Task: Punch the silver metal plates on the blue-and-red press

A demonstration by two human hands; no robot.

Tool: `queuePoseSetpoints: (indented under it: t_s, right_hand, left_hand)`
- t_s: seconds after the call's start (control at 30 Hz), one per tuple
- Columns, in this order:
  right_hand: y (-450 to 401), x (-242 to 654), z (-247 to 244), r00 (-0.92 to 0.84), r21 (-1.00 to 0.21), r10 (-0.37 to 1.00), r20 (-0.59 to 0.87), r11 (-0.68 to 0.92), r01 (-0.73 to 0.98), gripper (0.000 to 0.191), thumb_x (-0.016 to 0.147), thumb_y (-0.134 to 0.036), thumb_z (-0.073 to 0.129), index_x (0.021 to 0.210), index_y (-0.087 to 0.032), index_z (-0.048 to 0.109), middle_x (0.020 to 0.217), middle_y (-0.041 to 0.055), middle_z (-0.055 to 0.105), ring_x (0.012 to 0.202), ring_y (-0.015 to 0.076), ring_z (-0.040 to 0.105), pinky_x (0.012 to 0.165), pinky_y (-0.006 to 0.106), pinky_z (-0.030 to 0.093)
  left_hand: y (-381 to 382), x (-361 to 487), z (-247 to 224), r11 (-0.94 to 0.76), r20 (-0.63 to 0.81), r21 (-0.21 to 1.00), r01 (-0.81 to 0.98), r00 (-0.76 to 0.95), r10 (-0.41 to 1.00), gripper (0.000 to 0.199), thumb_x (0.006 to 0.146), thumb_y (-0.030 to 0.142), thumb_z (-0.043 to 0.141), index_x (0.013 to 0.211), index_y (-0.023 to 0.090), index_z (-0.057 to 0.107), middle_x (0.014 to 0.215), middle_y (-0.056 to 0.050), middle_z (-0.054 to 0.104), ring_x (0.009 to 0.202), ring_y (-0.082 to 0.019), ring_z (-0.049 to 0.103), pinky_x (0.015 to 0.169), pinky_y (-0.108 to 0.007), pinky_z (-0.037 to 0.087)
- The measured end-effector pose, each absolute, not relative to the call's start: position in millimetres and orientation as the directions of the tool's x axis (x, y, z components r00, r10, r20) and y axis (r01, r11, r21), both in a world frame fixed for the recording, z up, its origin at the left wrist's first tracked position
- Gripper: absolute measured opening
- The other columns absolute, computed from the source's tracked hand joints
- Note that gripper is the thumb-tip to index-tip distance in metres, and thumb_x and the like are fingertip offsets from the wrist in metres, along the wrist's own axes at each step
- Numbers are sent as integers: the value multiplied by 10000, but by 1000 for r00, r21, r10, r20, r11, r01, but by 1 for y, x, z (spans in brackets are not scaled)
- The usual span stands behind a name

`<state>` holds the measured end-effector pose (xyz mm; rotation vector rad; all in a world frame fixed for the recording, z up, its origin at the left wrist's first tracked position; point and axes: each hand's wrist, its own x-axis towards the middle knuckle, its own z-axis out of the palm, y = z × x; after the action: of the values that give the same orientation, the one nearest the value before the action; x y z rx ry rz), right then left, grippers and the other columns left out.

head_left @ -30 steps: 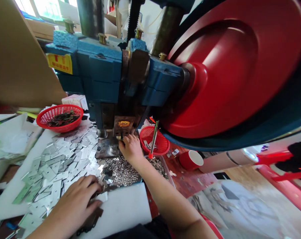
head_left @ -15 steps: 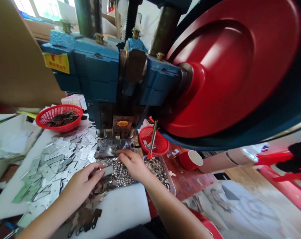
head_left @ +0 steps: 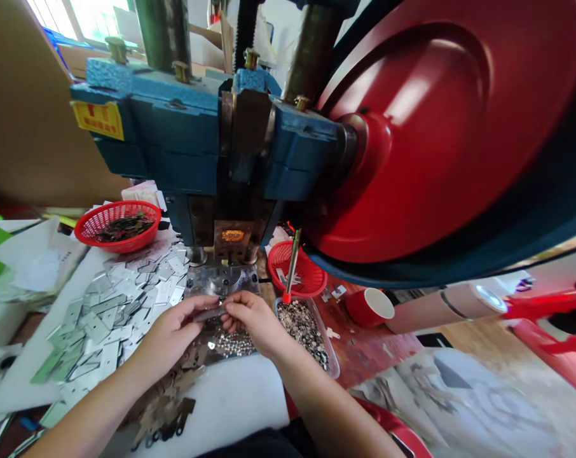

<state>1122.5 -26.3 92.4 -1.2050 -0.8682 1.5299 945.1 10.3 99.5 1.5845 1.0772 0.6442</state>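
Observation:
My left hand (head_left: 178, 324) pinches a small flat metal plate (head_left: 210, 313) in front of the press. At the plate's right end, the fingers of my right hand (head_left: 252, 318) are closed on it too. Just beyond both hands lies the steel die (head_left: 221, 278) under the blue press (head_left: 173, 140). Small shiny metal pieces (head_left: 235, 343) are heaped right below my hands. To the left spreads a pile of flat metal plates (head_left: 111, 305) on white foam. Dark cut metal pieces (head_left: 168, 407) lie near my left forearm.
A red basket (head_left: 81, 236) with dark pieces stands at the left, another red basket (head_left: 316, 280) behind my right hand. A clear tub (head_left: 334, 367) of small metal bits and a red cup (head_left: 359, 308) are on the right. The large red flywheel (head_left: 450, 146) overhangs that side.
My left hand has moved up and right with the plate. My right hand has drawn back from the die and closed its fingers on the plate's other end. The view has shifted slightly.

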Motion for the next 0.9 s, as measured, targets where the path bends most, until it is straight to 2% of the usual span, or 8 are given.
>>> queuePoseSetpoints:
  t_s: [0.03,0.1,0.2,0.3,0.4,0.53,0.73,0.9]
  right_hand:
    - [-26,1122,92,-4,-940,969,-248,-242,-241,151,729,-276,596,836,-171,576,620,-40,601,529,84,568,522,188,444]
    - [-26,1123,90,83,-981,983,-164,-153,-122,221,725,-200,570,943,-186,603,666,-37,611,601,108,595,587,221,475]
    - [-23,1124,89,163,-978,986,20,-15,207,268,786,-186,524,1022,-229,642,824,2,671,758,152,621,710,282,491]
    - [-13,1128,91,219,-883,958,186,65,466,196,817,-206,544,960,-237,675,896,19,678,853,177,609,800,310,471]
    - [7,1132,91,239,-799,922,306,112,591,139,827,-213,562,909,-212,674,879,34,654,869,183,593,816,308,461]
    - [35,1137,83,290,-758,904,314,56,650,90,779,-176,604,846,-180,665,918,64,603,914,198,570,859,326,455]
    - [53,1141,72,325,-837,927,188,-22,547,231,707,-119,605,927,-186,627,942,38,579,923,184,559,873,324,462]
    - [55,1141,71,297,-852,935,194,11,524,227,700,-109,583,904,-188,644,939,36,584,948,186,561,898,324,452]
  left_hand:
    - [11,946,98,-10,-125,958,286,452,883,424,705,204,524,1114,251,626,1169,-21,658,1070,-224,605,951,-399,461]
    - [14,947,96,27,-148,963,267,445,883,442,726,234,538,1166,250,588,1111,-26,676,1002,-220,630,883,-385,494]
    - [22,953,95,-5,-142,933,361,380,914,417,778,386,565,1164,232,584,973,-34,696,880,-219,644,816,-383,500]
    - [36,966,96,-158,4,875,457,321,947,346,793,445,550,1040,222,643,942,-37,685,854,-217,627,814,-374,482]
    - [55,980,95,-304,167,810,501,300,939,282,795,421,536,928,216,677,960,-48,663,922,-230,601,865,-377,456]
    - [80,995,84,-303,178,802,514,277,944,285,759,365,537,922,183,682,1026,-76,647,1047,-254,560,970,-394,401]
    - [93,1002,75,-228,46,837,498,351,935,343,760,291,453,1012,195,666,1040,-48,693,984,-237,622,887,-355,472]
    - [96,1002,78,-244,21,834,495,414,910,340,765,296,448,1014,214,663,1067,-27,694,997,-232,623,907,-346,465]
